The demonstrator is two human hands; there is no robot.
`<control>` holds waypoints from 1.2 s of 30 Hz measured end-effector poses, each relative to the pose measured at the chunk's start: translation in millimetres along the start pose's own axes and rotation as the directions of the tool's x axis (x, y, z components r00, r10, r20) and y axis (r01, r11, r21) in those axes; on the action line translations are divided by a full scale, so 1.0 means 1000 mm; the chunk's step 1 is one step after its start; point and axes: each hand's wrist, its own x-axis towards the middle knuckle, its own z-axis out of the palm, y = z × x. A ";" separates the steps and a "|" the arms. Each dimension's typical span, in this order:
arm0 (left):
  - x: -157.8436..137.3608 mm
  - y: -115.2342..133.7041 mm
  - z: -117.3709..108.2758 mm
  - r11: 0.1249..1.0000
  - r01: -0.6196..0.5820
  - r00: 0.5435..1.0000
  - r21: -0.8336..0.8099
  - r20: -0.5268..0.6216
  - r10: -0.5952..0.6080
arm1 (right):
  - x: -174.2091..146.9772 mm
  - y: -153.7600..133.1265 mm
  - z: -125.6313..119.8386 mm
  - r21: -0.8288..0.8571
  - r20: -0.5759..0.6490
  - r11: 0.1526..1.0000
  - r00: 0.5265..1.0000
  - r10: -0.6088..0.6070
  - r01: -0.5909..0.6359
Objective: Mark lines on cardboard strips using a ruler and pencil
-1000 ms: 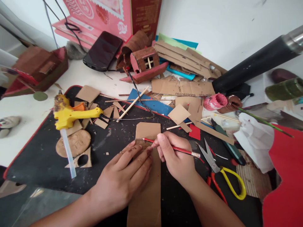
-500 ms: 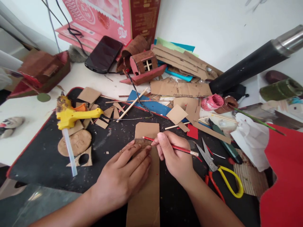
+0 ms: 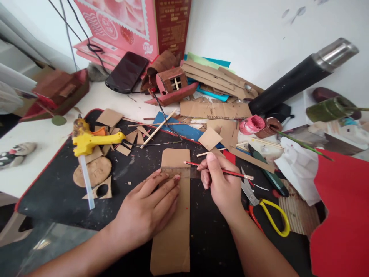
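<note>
My left hand lies flat with its fingers stretched out, pressing a clear ruler against a long strip of brown cardboard. The ruler crosses the strip near its far end, partly covered by my fingers. To the right of the strip, my right hand is closed around a red and black pencil. The pencil's tip points left, over the strip's right edge just beyond the ruler; whether it touches the cardboard I cannot tell. Scissors with yellow and red handles lie beside my right wrist.
On the left of the black mat rests a yellow glue gun above an oval cardboard piece. Behind are cardboard scraps, a small model boat and a phone. A green cutter and red sheet are right.
My right hand has moved right with the pencil, its tip now farther from my left fingers. My left hand stays on the ruler. The whole view has shifted slightly.
</note>
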 end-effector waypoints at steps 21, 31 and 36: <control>0.000 -0.001 -0.002 1.000 -0.003 0.999 -0.016 0.045 0.004 | -0.005 0.007 0.001 0.074 0.029 0.996 0.998 0.050 -0.052; 0.000 -0.002 -0.003 1.000 -0.004 0.999 -0.002 0.052 0.004 | -0.006 0.003 -0.003 0.010 0.182 0.999 0.982 -0.042 0.041; 0.002 -0.001 -0.004 1.000 -0.015 0.999 0.002 0.045 0.015 | -0.005 -0.001 -0.004 -0.075 0.297 0.988 0.949 -0.105 0.132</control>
